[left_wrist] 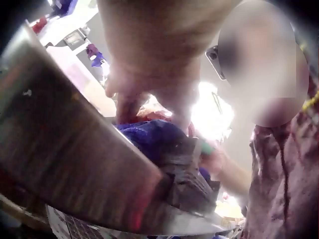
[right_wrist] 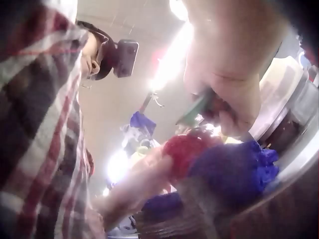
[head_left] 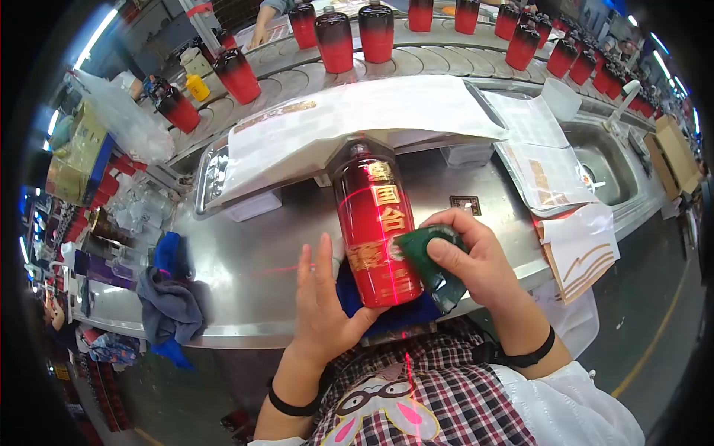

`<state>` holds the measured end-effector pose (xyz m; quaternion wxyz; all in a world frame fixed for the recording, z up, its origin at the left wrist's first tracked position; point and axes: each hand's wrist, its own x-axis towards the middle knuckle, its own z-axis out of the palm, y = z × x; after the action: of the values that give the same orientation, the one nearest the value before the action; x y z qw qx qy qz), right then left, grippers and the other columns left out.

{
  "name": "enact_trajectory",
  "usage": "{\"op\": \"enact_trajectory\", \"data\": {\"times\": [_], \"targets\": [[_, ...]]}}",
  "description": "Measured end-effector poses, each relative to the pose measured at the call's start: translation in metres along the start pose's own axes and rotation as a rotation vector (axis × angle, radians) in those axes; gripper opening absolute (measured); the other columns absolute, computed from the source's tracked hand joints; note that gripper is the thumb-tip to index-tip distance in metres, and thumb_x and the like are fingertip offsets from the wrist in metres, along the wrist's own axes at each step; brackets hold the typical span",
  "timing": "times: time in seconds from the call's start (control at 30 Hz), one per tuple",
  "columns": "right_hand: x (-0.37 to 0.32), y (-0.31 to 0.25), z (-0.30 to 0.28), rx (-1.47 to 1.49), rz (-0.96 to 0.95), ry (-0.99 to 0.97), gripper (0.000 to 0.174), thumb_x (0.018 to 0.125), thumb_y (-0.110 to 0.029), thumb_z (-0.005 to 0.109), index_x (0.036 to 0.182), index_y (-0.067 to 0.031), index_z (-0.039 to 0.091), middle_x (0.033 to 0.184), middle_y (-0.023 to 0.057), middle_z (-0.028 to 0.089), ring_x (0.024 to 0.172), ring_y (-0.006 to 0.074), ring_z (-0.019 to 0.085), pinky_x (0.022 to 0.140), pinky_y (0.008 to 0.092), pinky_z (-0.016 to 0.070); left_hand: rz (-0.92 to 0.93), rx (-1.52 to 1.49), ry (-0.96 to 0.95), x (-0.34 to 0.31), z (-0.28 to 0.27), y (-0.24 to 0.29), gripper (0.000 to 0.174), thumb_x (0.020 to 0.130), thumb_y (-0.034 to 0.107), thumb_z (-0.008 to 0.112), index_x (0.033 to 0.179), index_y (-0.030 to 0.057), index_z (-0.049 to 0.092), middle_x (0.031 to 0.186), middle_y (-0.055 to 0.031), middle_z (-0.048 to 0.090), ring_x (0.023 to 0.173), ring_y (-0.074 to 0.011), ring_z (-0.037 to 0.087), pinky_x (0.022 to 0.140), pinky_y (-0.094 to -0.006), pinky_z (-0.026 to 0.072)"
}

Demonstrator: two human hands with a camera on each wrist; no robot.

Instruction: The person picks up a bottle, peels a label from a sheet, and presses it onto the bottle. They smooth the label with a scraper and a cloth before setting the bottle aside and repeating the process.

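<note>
A red bottle (head_left: pixel 375 230) with a dark neck and gold characters lies on its back, its neck pointing away under the tray edge and its base toward me. Beneath its lower end is a blue cloth (right_wrist: pixel 234 167) at the counter's near edge. My left hand (head_left: pixel 325 301) is beside the base, fingers straight and spread, thumb at the bottom edge. My right hand (head_left: pixel 476 256) grips a green scouring pad (head_left: pixel 424 256), which presses at the bottle's right side over the lettering. Both wrist views are washed out; the red base (right_wrist: pixel 187 154) shows in the right one.
Behind the bottle stands a paper-covered tray (head_left: pixel 357 108). Farther back, a curved conveyor (head_left: pixel 290 67) carries several red-and-black bottles. A sink (head_left: pixel 610 167) is at the right, near paper sheets (head_left: pixel 576 245). A grey cloth (head_left: pixel 169 305) hangs over the left counter edge.
</note>
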<state>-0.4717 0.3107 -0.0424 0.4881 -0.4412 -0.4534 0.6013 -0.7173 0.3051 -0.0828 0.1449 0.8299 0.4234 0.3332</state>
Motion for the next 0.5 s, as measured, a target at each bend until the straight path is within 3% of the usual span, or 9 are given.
{"op": "enact_trajectory", "data": {"times": [0.1, 0.2, 0.3, 0.33, 0.5], "targets": [[-0.003, 0.004, 0.001, -0.044, 0.024, -0.019, 0.026, 0.097, -0.019, 0.066, 0.116, -0.003, 0.057, 0.099, 0.0002, 0.065, 0.091, 0.0054, 0.058, 0.081, 0.0233, 0.0499, 0.012, 0.041, 0.005, 0.008, -0.011, 0.012, 0.107, 0.08, 0.047, 0.078, 0.151, -0.0056, 0.016, 0.151, -0.0263, 0.034, 0.135, -0.0426, 0.041, 0.116, -0.0555, 0.023], [-0.004, 0.009, 0.001, -0.165, 0.019, 0.016, 0.027, 0.097, -0.022, 0.066, 0.114, -0.0024, 0.057, 0.098, 0.0009, 0.065, 0.09, 0.0055, 0.057, 0.079, 0.0231, 0.0489, -0.183, -0.748, 0.01, 0.01, 0.006, 0.009, 0.093, 0.091, 0.042, 0.069, 0.151, -0.0054, 0.016, 0.146, -0.0245, 0.04, 0.133, -0.0336, 0.045, 0.116, -0.0468, 0.0258], [-0.004, 0.014, -0.001, -0.205, 0.002, 0.018, 0.028, 0.097, -0.023, 0.065, 0.113, -0.0021, 0.056, 0.096, 0.0011, 0.064, 0.088, 0.0058, 0.057, 0.078, 0.0234, 0.0485, -0.449, -1.187, 0.204, 0.021, 0.02, 0.011, 0.078, 0.1, 0.036, 0.058, 0.152, -0.0044, 0.016, 0.143, -0.0222, 0.042, 0.13, -0.0265, 0.044, 0.113, -0.0395, 0.03], [-0.004, 0.013, 0.0, -0.216, -0.002, 0.021, 0.027, 0.097, -0.023, 0.065, 0.113, -0.002, 0.056, 0.095, 0.001, 0.064, 0.087, 0.0058, 0.057, 0.078, 0.0234, 0.0484, -0.481, -1.144, 0.139, 0.022, 0.02, 0.011, 0.069, 0.104, 0.033, 0.05, 0.152, -0.0031, 0.015, 0.143, -0.0224, 0.041, 0.131, -0.0262, 0.044, 0.111, -0.0387, 0.0329], [-0.005, 0.011, 0.003, -0.236, -0.014, 0.034, 0.027, 0.098, -0.022, 0.064, 0.113, -0.0019, 0.057, 0.093, 0.0004, 0.063, 0.086, 0.006, 0.056, 0.077, 0.0235, 0.048, -0.419, -0.994, 0.147, 0.025, 0.025, 0.014, 0.07, 0.104, 0.031, 0.051, 0.153, -0.003, 0.014, 0.144, -0.0236, 0.041, 0.132, -0.0272, 0.043, 0.111, -0.0384, 0.0332]]}}
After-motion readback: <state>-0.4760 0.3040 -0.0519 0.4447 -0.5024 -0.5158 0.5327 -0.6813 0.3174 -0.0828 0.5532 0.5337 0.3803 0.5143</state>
